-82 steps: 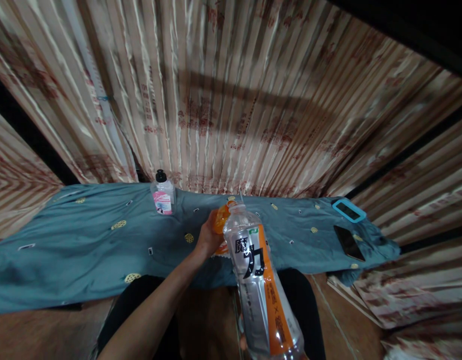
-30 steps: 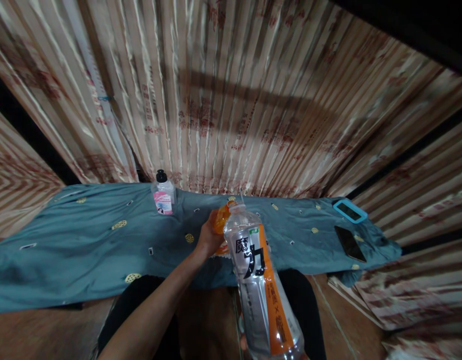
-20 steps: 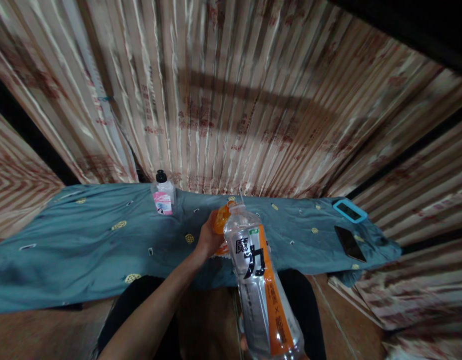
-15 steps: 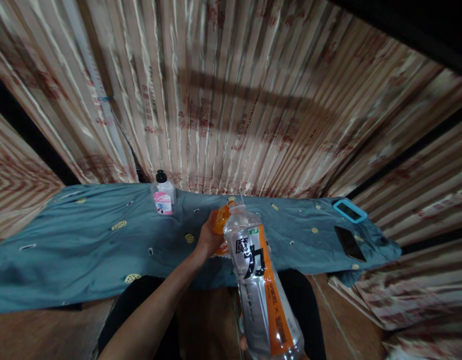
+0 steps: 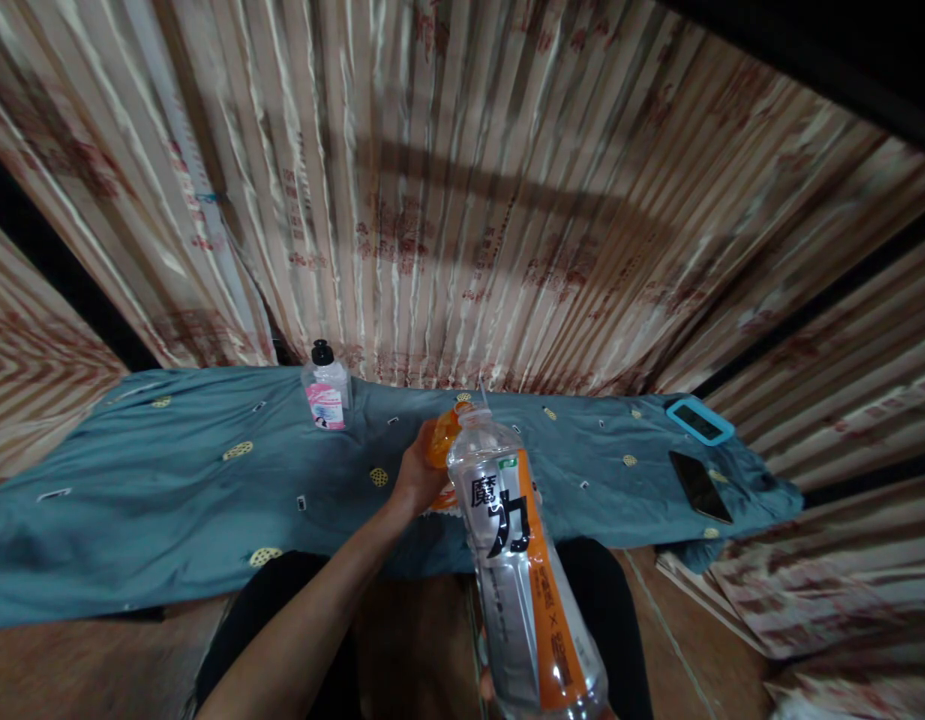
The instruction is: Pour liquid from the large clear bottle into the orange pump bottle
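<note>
A left hand (image 5: 421,475) and a right hand (image 5: 487,684) bring an orange container (image 5: 442,445) and a large clear bottle (image 5: 511,565) mouth to mouth above a cloth-covered table (image 5: 169,490).

From left to right: a small bottle with a black cap and pink label (image 5: 327,400) stands well apart from the hands; the left hand wraps around the orange container, beyond its fingers; an orange-and-white item (image 5: 443,500), partly hidden, is below; the large bottle tilts, its neck overlapping the container, though whether they touch I cannot tell; the right hand, mostly hidden, curls around its lower end; a dark phone (image 5: 700,487) lies near a blue-framed gadget (image 5: 700,421).
</note>
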`<state>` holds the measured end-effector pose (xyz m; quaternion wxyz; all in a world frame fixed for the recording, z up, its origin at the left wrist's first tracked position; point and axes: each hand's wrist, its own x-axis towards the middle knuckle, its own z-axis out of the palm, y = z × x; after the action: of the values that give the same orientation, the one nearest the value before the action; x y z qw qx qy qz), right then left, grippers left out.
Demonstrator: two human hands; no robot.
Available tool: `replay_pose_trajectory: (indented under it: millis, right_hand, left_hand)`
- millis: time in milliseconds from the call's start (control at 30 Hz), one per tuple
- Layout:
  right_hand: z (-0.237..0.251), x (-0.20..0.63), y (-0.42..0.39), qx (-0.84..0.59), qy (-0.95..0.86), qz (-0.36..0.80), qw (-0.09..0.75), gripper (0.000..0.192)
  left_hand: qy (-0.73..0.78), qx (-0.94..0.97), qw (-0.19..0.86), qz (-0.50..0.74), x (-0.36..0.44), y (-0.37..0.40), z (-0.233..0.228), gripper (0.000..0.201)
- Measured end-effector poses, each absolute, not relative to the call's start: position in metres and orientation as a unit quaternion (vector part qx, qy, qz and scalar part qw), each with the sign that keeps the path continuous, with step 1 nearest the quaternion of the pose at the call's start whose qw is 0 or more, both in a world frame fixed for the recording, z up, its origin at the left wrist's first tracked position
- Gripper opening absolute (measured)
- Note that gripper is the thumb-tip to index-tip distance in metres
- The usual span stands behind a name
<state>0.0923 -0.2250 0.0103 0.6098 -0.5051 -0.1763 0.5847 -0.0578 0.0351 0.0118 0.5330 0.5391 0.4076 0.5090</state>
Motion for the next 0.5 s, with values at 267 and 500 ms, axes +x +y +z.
replay_pose_trajectory:
  millis: [267, 500]
  right_hand:
    - [-0.026, 0.155, -0.167, -0.553, -0.142, 0.657, 0.492, 0.072]
    - [-0.033, 0.161, -0.171, -0.553, -0.123, 0.687, 0.456, 0.096]
  left_hand:
    - [0.414, 0.541, 0.533, 0.502, -0.059, 0.033, 0.015, 0.055]
    - [0.399, 0.537, 0.542, 0.509, -0.059, 0.032, 0.016, 0.054]
